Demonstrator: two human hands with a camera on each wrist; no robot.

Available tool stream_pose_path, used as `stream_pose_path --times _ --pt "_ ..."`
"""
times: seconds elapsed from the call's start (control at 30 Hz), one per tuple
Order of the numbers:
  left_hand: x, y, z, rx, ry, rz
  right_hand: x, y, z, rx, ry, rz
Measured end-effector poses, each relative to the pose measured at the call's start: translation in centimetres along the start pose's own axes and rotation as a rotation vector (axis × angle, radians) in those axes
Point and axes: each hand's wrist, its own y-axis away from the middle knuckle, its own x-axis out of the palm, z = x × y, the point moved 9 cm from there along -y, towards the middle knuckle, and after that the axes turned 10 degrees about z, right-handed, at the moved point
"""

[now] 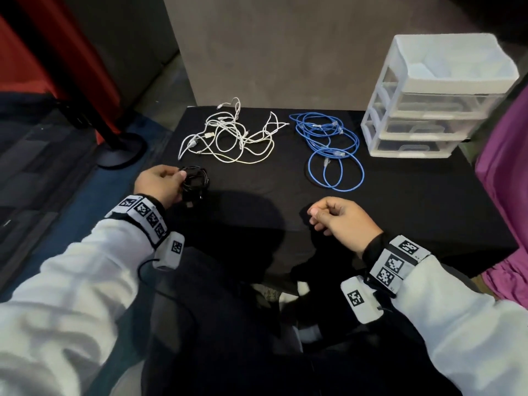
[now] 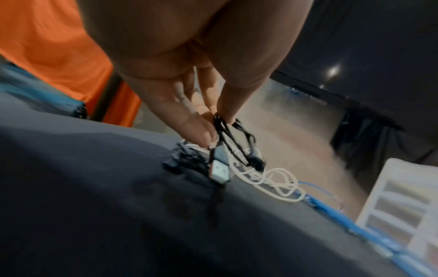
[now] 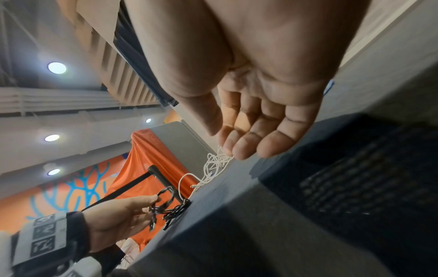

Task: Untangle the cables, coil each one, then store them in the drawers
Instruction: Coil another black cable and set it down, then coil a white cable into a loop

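Observation:
My left hand [image 1: 168,178] pinches a bundle of black cable [image 1: 195,181] just above the black table's left side. In the left wrist view its fingertips [image 2: 213,121] hold black loops [image 2: 234,140], and a USB plug [image 2: 219,169] hangs down to the cloth. My right hand [image 1: 328,218] hovers over the near middle of the table with loosely curled fingers [image 3: 249,146] and holds nothing. A tangle of white cables [image 1: 231,135] lies at the back middle. A tangle of blue cables [image 1: 331,147] lies to its right. The white drawer unit [image 1: 428,95] stands at the back right, drawers closed.
The black table cloth [image 1: 400,210] covers the table. A black stanchion base [image 1: 120,152] stands on the floor at the left, next to red fabric. Purple fabric [image 1: 505,167] hangs at the right edge. A grey pillar stands behind the table.

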Motion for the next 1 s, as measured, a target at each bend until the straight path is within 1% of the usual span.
stream_pose_path --times 0.07,0.2,0.37,0.5,0.53,0.6,0.67,0.73,0.8,0.87,0.9,1.0 --pt "-0.7 -0.6 1.3 -0.031 -0.061 -0.015 0.6 -1.5 0.6 0.000 0.023 0.017" --pt "-0.1 -0.5 3.0 -0.077 0.002 0.022 2.1 -4.8 2.5 -0.014 0.140 0.073" --pt "0.3 -0.1 3.4 -0.030 0.025 0.036 3.9 -10.0 5.9 -0.057 0.322 0.133" --pt "0.2 0.2 4.1 -0.022 0.016 0.050 5.8 -14.7 8.0 -0.120 0.525 0.099" --pt "0.2 0.2 4.4 -0.026 0.021 0.058 6.4 -15.7 8.1 -0.109 0.555 0.111" --pt "0.4 0.4 4.8 -0.038 0.050 0.062 7.3 -17.1 8.1 -0.047 0.617 0.163" --pt "0.6 0.6 5.0 -0.046 0.107 0.064 7.6 -18.2 7.8 0.025 0.703 0.179" --pt "0.9 0.7 5.1 -0.056 0.154 0.082 7.4 -18.8 7.8 0.051 0.827 0.165" --pt "1.2 0.7 5.1 -0.069 0.204 0.113 7.3 -18.5 7.7 0.059 0.897 0.194" --pt "1.7 0.8 5.0 -0.088 0.278 0.148 7.1 -17.2 7.2 0.057 0.778 0.261" --pt "1.8 0.9 4.9 -0.094 0.310 0.162 6.5 -16.3 7.2 0.052 0.686 0.257" --pt "1.7 1.0 4.7 -0.086 0.330 0.171 3.2 -13.4 8.3 -0.006 0.450 0.093"
